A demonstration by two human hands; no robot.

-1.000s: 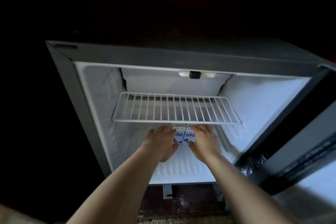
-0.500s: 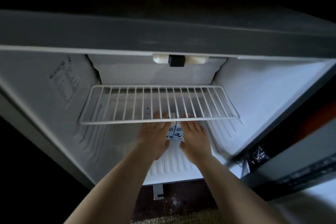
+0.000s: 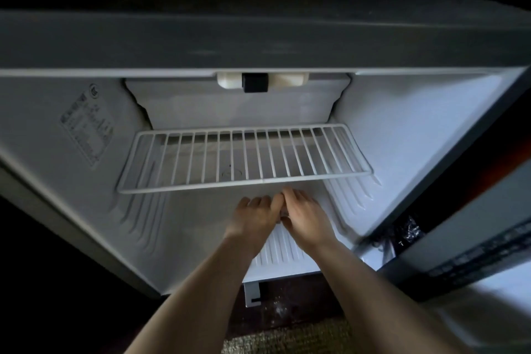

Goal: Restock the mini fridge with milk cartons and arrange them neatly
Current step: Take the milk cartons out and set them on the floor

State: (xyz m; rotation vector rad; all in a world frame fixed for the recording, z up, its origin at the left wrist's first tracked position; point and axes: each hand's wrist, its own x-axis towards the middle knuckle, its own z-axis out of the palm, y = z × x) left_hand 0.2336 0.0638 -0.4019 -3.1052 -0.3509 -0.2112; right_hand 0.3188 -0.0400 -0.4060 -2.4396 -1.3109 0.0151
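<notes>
Both hands reached under the wire shelf (image 3: 244, 158) of the open mini fridge (image 3: 416, 129). The left hand (image 3: 254, 217) and right hand (image 3: 306, 217) pressed together, fingers curled around milk cartons (image 3: 284, 213) almost wholly hidden between them on the fridge floor.

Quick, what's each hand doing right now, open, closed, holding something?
Left hand: fingers curled inside the fridge below the wire shelf; whether it holds anything cannot be told.
Right hand: the same, pressed against the left; cannot be told.

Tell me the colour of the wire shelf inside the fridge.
White, a grid of thin parallel bars; the head view shows the wire shelf clearly.
</notes>
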